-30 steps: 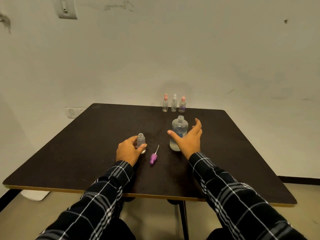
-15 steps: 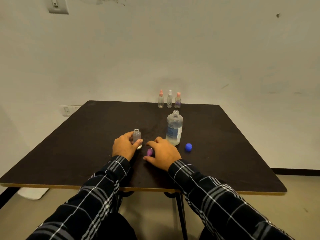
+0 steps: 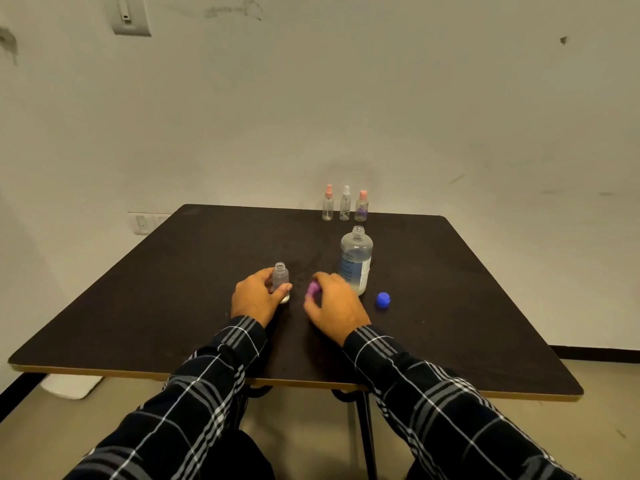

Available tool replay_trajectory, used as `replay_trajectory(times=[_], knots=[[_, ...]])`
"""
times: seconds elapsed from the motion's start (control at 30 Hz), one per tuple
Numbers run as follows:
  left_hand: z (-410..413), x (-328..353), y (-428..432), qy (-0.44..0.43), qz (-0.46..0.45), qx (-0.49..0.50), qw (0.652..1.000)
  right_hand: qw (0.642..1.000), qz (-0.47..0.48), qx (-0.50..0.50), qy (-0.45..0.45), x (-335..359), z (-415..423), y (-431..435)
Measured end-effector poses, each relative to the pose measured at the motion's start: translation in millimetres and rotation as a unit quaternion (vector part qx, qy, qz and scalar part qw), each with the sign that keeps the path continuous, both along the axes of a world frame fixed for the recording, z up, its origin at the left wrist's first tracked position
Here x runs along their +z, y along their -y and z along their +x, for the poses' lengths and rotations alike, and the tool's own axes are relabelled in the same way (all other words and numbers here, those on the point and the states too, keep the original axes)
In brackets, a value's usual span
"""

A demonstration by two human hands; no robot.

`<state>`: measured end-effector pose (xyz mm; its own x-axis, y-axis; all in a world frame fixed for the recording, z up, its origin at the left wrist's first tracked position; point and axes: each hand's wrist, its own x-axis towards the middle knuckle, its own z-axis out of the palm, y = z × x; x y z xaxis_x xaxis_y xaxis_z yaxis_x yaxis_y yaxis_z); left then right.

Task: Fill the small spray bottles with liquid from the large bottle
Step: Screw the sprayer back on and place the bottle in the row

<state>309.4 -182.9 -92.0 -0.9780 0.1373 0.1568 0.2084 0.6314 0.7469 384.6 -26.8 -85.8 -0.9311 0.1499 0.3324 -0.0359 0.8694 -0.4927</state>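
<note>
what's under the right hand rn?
A purple spray cap pokes out from the right hand, which pinches it. The rest of the cap is covered by the hand.

dark brown square wooden table [image 3: 485, 306]; large clear plastic bottle [image 3: 356, 261], blue-white label; right of it a blue round cap [image 3: 383, 301]; left of it a purple spray top [image 3: 313, 289] and small clear plastic bottle [image 3: 280, 277]; sleeves [image 3: 207, 393] black-and-white plaid
</note>
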Motion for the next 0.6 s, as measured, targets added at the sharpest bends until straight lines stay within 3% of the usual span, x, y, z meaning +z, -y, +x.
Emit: replay_trajectory(times=[0.07, 0.13, 0.23, 0.43, 0.6], knots=[[0.8, 1.1, 0.5, -0.001, 0.004, 0.002, 1.000, 0.983, -0.148, -0.027, -0.102, 8.0, 2.5, 0.7], [1.4, 1.0, 0.7, 0.001, 0.004, 0.004, 1.000, 0.943, -0.289, -0.025, -0.166, 20.1, 2.8, 4.0], [2.0, 0.6, 0.5, 0.004, 0.000, 0.004, 1.000, 0.902, -0.380, -0.012, -0.204, 39.7, 1.7, 10.0], [3.4, 2.8, 0.4, 0.002, -0.009, 0.009, 1.000, 0.914, -0.362, 0.018, -0.184, 41.4, -6.6, 18.0], [3.0, 2.1, -1.2, 0.014, -0.002, 0.004, 1.000, 0.949, -0.269, -0.011, -0.164, 31.2, -19.6, 20.8]])
